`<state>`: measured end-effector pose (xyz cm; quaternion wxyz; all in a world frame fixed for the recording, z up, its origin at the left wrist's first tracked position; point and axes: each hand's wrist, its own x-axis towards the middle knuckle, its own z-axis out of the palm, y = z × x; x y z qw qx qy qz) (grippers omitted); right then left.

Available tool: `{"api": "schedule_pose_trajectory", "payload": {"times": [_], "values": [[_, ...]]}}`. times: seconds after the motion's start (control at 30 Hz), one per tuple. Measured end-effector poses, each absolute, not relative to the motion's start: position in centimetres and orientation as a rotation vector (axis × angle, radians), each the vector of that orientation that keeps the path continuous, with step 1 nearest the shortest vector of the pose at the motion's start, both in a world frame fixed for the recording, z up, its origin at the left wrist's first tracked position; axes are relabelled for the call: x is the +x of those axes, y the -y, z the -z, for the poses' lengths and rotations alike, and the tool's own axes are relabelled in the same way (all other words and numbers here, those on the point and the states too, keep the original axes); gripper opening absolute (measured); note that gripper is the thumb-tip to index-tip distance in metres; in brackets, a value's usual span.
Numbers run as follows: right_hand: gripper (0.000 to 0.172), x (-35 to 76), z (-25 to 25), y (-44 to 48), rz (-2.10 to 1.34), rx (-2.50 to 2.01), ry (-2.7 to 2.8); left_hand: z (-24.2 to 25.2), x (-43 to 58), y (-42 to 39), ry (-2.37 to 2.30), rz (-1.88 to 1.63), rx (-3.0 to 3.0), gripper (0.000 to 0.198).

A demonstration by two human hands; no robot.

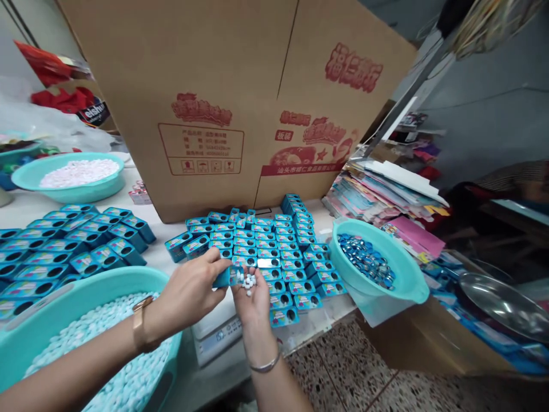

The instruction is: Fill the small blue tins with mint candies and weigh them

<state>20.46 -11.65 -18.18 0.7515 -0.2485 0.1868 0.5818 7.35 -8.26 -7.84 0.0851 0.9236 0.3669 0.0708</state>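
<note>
Between its thumb and fingers, my left hand (189, 294) grips a small blue tin (222, 278), tilted over my other palm. Palm up and cupped, my right hand (254, 306) carries a small heap of white candies (249, 281) right at the tin's open end. Below both hands lies a white digital scale (218, 337) with a lit display, partly covered by them. Rows of matching blue tins (245, 242) with dark round holes in their tops stand just behind. Under my left forearm is a large turquoise basin (167, 377) of pale blue-white candies (124, 377).
A tall cardboard box (257, 74) stands behind the tins. More blue tins (47, 252) fill the left side, near a basin (103, 189) of pinkish-white pieces. At right, a turquoise basin (412, 286) holds shiny blue pieces, beside stacked printed sheets (386, 189) and a metal bowl (501, 303).
</note>
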Motion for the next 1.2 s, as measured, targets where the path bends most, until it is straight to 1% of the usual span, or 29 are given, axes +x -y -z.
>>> {"api": "schedule_pose_trajectory", "payload": {"times": [0.13, 0.27, 0.47, 0.6, 0.7, 0.77, 0.87, 1.0, 1.07, 1.2], "values": [[0.006, 20.3, 18.0, 11.7, -1.272, -0.531, -0.439, 8.5, 7.6, 8.0, -1.118, -0.108, 2.739, 0.034], [0.007, 20.6, 17.5, 12.0, -1.282, -0.523, -0.441, 8.9, 7.3, 7.8, -1.149, -0.171, 2.71, 0.037], [0.015, 21.1, 16.6, 12.4, -1.258, -0.513, -0.434, 9.0, 6.7, 8.5, -1.176, -0.246, 2.591, 0.038], [0.013, 20.9, 16.8, 12.6, -1.269, -0.509, -0.45, 8.6, 6.5, 8.6, -1.157, -0.277, 2.584, 0.038], [0.013, 21.2, 17.3, 12.7, -1.264, -0.529, -0.449, 8.8, 6.3, 8.2, -1.173, -0.35, 2.541, 0.034], [0.013, 21.8, 17.5, 12.9, -1.257, -0.553, -0.415, 9.8, 6.1, 7.9, -1.227, -0.393, 2.495, 0.036], [0.01, 23.1, 17.7, 13.1, -1.226, -0.587, -0.347, 12.5, 5.6, 7.8, -1.339, -0.41, 2.43, 0.039], [0.009, 24.6, 17.7, 13.5, -1.197, -0.591, -0.279, 16.0, 4.4, 8.6, -1.373, -0.337, 2.422, 0.035], [0.009, 25.1, 17.6, 13.7, -1.195, -0.591, -0.26, 16.6, 3.7, 9.3, -1.373, -0.299, 2.456, 0.043], [0.011, 26.0, 16.9, 14.2, -1.197, -0.614, -0.248, 14.8, 1.9, 10.2, -1.389, -0.369, 2.533, 0.09]]}}
